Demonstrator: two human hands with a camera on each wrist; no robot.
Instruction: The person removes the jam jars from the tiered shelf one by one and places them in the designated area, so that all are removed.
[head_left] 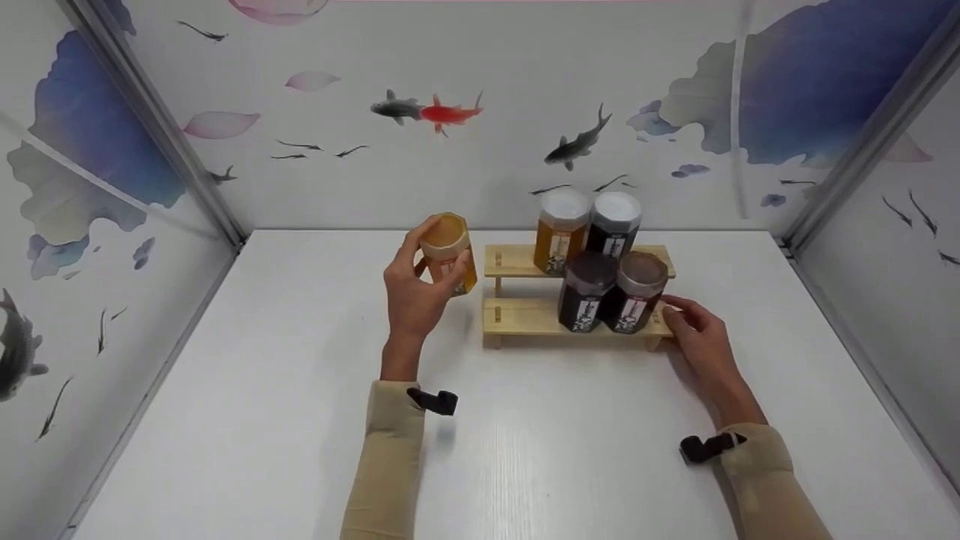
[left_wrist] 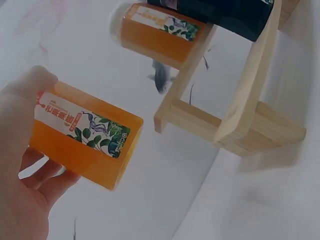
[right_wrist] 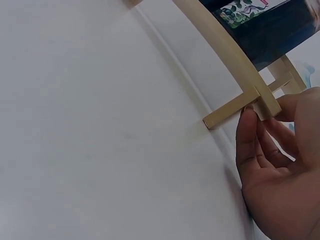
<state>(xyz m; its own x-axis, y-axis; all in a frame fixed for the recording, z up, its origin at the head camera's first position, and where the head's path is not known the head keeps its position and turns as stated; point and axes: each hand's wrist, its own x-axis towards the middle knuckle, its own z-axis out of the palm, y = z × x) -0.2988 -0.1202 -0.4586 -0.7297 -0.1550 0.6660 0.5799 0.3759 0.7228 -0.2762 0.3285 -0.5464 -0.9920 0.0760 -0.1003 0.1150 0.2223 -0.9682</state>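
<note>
Left grip (head_left: 414, 294) clamped on amber jar (left_wrist: 87, 131); right grip (head_left: 703, 339) pinching wooden rack (head_left: 523, 318)
Guide jar clear of shelved jars (head_left: 596, 271); brace rack.

In the head view, the thumb of the left hand (head_left: 420, 292) covers part of the amber jar (head_left: 448, 237); its label is too small to read. The rear dark jar (head_left: 616, 219) has its base hidden behind the front jars (head_left: 586, 292). Both sleeves (head_left: 386, 472) leave the bottom edge. In the left wrist view, the hand hides the held jar's lid, and the shelved amber jar's white lid (left_wrist: 118, 24) is blurred. The right wrist view's edges crop the wooden rack (right_wrist: 225, 52) and right hand (right_wrist: 285, 185).
</note>
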